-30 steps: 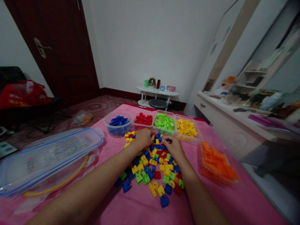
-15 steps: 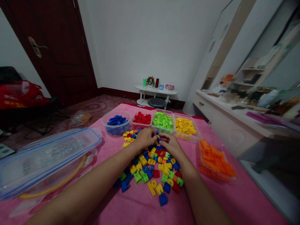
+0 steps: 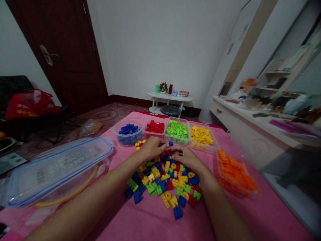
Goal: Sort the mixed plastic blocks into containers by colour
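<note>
Apparently for easy reach, single-colour tubs (image 3: 176,140) arc from eleven to three o'clock around the mixed bricks (image 3: 164,179), over whose twelve-o'clock side the left hand (image 3: 153,148) and right hand (image 3: 186,156) curl, though whether gripping any I cannot tell.

Dark door (image 3: 72,67), red bag (image 3: 31,105)

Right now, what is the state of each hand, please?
Left hand: curled over the block pile; whether its grip holds anything cannot be told.
Right hand: fingers bent over the pile too; anything held cannot be made out.
</note>
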Demonstrator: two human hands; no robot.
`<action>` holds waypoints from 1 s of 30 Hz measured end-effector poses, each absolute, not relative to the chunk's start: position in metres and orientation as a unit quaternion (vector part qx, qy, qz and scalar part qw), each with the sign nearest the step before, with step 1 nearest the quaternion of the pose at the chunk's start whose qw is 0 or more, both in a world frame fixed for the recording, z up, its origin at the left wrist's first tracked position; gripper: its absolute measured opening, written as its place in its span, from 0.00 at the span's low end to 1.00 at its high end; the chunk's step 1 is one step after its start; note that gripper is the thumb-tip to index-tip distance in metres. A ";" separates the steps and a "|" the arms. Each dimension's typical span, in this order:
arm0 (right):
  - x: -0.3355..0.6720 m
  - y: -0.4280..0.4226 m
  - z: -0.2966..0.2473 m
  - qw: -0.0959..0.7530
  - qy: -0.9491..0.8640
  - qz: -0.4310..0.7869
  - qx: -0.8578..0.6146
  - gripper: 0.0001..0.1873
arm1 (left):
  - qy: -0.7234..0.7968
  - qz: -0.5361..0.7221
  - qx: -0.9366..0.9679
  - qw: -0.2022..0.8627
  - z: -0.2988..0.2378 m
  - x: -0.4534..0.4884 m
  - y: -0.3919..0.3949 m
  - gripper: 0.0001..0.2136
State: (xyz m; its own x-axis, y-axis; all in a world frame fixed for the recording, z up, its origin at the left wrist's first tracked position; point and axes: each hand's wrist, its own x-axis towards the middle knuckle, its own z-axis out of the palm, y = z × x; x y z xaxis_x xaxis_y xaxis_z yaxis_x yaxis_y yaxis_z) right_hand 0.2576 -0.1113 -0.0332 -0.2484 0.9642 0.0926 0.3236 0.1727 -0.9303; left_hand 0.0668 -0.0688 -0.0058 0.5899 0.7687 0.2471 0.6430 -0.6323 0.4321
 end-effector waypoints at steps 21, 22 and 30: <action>0.250 -0.117 -0.024 0.243 -0.743 0.164 -0.602 0.16 | 0.284 0.406 0.687 0.532 -0.020 0.053 -0.082 0.25; 0.240 -0.121 -0.019 0.248 -0.741 0.132 -0.610 0.16 | 0.291 0.429 0.680 0.519 -0.019 0.049 -0.077 0.25; 0.133 -0.185 -0.013 0.201 -0.915 0.118 -0.328 0.22 | 0.408 0.500 0.660 0.385 -0.039 -0.005 -0.049 0.23</action>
State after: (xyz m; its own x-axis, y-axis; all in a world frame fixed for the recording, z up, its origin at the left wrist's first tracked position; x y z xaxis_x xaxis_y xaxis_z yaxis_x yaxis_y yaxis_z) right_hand 0.1335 -0.1850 -0.0134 -0.7041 0.6479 0.2909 0.5526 0.7570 -0.3486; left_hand -0.0052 -0.0490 -0.0388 0.1678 0.9230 0.3464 0.1540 -0.3716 0.9155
